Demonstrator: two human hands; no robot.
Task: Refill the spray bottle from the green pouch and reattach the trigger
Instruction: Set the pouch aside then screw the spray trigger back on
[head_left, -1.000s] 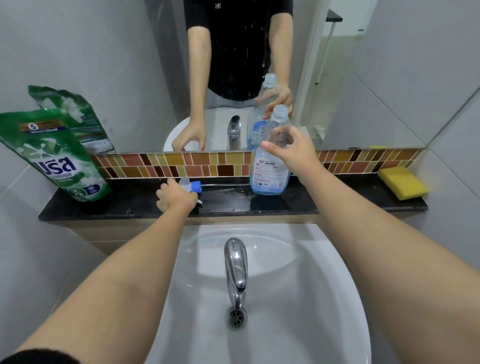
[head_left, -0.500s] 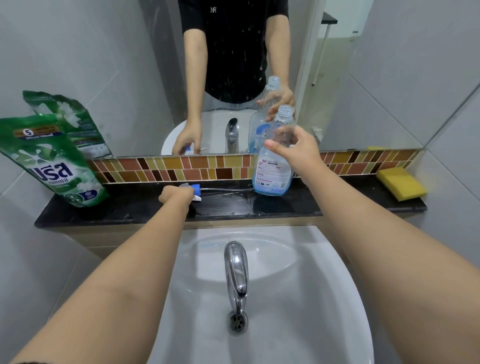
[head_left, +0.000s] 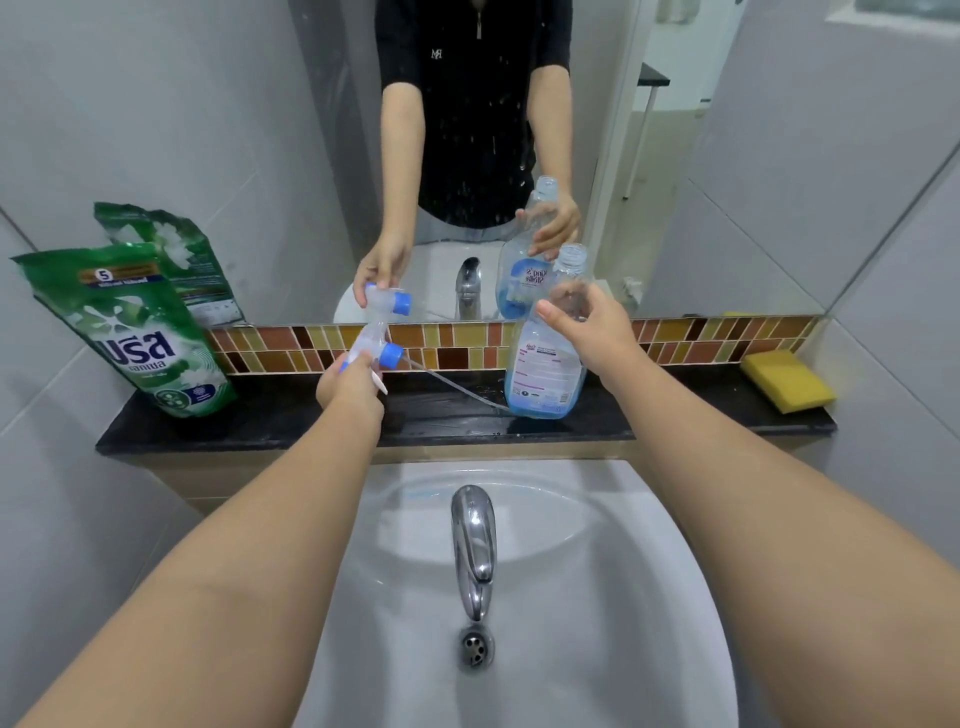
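Left hand (head_left: 349, 382) lifts trigger (head_left: 375, 349) beside right-held spray bottle (head_left: 545, 364).

Uncapped clear bottle (head_left: 545, 364) upright on ledge, blue-collared trigger (head_left: 375, 349) lifted beside it, green pouch (head_left: 130, 332) leaning left.

Left hand (head_left: 349, 383) has lifted the trigger (head_left: 375, 347) off the ledge (head_left: 291, 423), now held up w/ dip tube (head_left: 457, 387) trailing down toward the bottle base. Cam view shifted up a bit.
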